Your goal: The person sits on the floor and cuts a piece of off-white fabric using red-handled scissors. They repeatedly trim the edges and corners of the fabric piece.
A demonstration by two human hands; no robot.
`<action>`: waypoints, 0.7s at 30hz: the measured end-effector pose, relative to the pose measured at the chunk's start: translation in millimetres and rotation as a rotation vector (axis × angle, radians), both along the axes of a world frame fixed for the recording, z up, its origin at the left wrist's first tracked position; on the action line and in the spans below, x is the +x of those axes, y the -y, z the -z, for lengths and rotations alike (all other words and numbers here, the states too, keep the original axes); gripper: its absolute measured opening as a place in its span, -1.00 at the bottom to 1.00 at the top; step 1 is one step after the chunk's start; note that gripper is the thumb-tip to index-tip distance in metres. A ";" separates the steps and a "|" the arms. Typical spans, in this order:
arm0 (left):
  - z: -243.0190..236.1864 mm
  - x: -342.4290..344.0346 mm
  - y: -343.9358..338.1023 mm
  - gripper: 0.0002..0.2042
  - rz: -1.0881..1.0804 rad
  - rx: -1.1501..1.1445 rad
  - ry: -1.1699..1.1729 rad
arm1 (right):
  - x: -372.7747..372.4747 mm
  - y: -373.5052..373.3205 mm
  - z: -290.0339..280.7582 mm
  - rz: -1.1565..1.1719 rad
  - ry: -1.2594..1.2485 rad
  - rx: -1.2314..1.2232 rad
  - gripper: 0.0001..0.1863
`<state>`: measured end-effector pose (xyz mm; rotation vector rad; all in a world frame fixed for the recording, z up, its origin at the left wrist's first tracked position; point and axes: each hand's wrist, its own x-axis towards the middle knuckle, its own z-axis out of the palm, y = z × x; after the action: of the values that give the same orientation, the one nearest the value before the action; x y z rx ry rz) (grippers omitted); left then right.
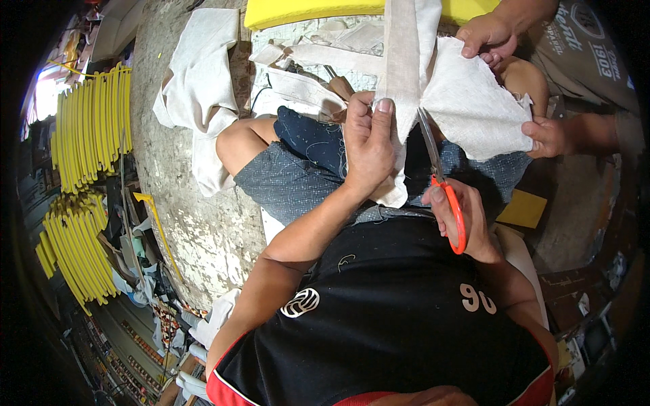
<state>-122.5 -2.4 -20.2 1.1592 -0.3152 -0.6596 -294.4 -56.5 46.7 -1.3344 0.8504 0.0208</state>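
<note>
My left hand (371, 145) pinches a long strip of off-white cloth (401, 61) between thumb and fingers; its lower end hangs over my lap. In my right hand (467, 210) is a pair of scissors (437, 162) with orange handles, fingers wrapped round them. The blades point away from me, and their tips meet the cloth just right of the strip. To the right, a co-worker's two hands, one upper (489, 39) and one lower (547, 137), hold a wide white cloth piece (474, 101) with a frayed edge stretched out.
White cloth (203, 81) drapes over the worn, paint-flecked surface (183, 223) at left. Cloth scraps (338, 61) lie ahead, before a yellow pad (305, 10). Stacks of yellow strips (91, 128) stand at far left. A yellow square (523, 208) lies by my right side.
</note>
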 end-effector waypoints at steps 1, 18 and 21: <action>-1.8 -0.8 0.9 -0.90 0.003 -0.010 -0.003 | -0.2 -0.1 -0.3 0.001 -0.002 -0.007 -0.60; -1.1 -5.5 4.8 -0.89 0.069 -0.044 0.004 | -9.2 3.0 -3.6 0.016 -0.068 0.013 -0.54; -1.6 -5.9 5.8 -0.89 0.080 -0.047 -0.007 | -7.7 2.0 -0.5 0.036 -0.031 -0.015 -0.53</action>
<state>-128.5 -8.2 -18.6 1.1038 -0.3715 -0.7228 -302.1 -58.5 47.2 -1.3361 0.9024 0.0072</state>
